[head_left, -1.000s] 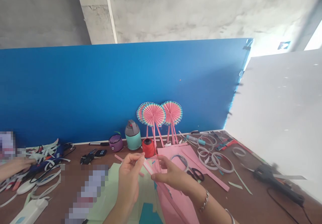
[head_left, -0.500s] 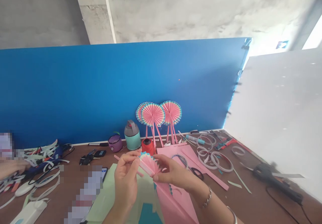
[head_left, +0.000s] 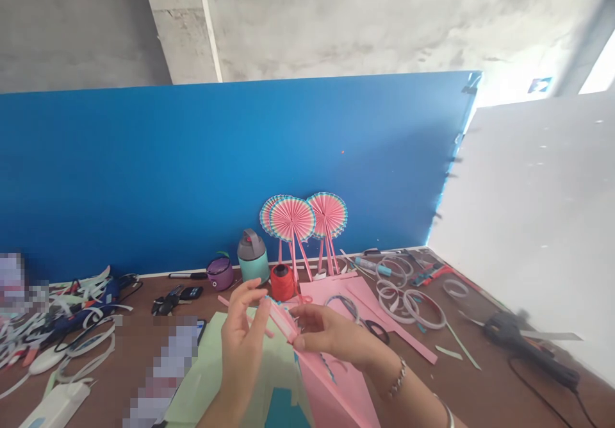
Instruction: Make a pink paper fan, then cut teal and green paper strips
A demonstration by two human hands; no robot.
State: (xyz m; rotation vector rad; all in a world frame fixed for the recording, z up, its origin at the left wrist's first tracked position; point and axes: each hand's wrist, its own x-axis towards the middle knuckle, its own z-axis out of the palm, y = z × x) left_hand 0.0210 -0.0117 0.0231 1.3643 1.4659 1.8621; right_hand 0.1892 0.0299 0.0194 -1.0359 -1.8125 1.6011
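Note:
Between my hands is a pleated pink paper fan [head_left: 283, 323] with a blue-edged rim, its folds mostly drawn together into a narrow bundle. My left hand [head_left: 244, 332] has its thumb and fingertips at the bundle's upper left end. The lower end is pinched in my right hand [head_left: 329, 337], between thumb and fingers. More pink paper with a blue zigzag edge hangs below the right hand, over a pink sheet [head_left: 343, 393]. Green sheets [head_left: 202, 370] and a blue paper piece [head_left: 286, 409] lie beneath my hands.
Finished round pink fans [head_left: 292, 219] lean on the blue partition [head_left: 192, 172]. Before it stand a teal flask [head_left: 253, 264], a purple pot [head_left: 220, 274] and a red thread spool [head_left: 282, 282]. Scissors [head_left: 377, 331], paper coils [head_left: 423, 308] and a glue gun [head_left: 528, 345] lie right; cables and strips [head_left: 91, 332] left.
The spread pleats have closed into a narrower bundle between my hands. My left hand's fingers have lifted and opened slightly. Another person's hand at the far left has left the view.

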